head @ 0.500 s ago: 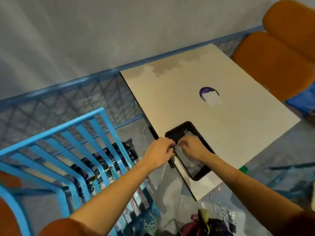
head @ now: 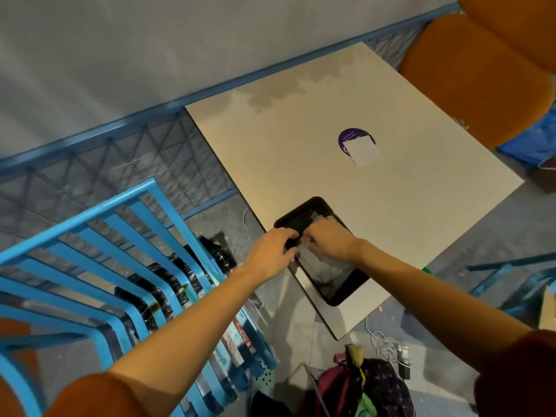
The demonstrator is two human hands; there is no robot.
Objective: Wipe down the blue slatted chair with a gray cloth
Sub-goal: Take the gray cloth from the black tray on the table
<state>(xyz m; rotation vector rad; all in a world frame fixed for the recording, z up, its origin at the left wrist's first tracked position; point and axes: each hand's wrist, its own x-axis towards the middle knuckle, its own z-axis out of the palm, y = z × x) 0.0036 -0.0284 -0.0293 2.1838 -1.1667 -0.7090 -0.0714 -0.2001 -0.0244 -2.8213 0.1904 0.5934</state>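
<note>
The blue slatted chair (head: pixel 126 251) stands at the lower left, its back slats facing me. A gray cloth (head: pixel 323 264) lies in a black tray (head: pixel 346 291) at the near corner of the beige table (head: pixel 391 206). My left hand (head: pixel 272 254) is at the tray's left rim, fingers curled on the cloth's edge. My right hand (head: pixel 329 240) presses on the cloth from above, fingers pinching it. Both hands meet over the tray and hide much of the cloth.
An orange upholstered seat (head: pixel 475 76) sits beyond the table at the upper right. A purple sticker (head: pixel 356 142) is on the tabletop. Bags (head: pixel 367 389) and white cables (head: pixel 388 347) lie on the floor below the table. A blue rail (head: pixel 120 127) runs along the gray wall.
Both hands have stayed at the tray, shifting slightly up along it and bunching the cloth; the chair has not moved.
</note>
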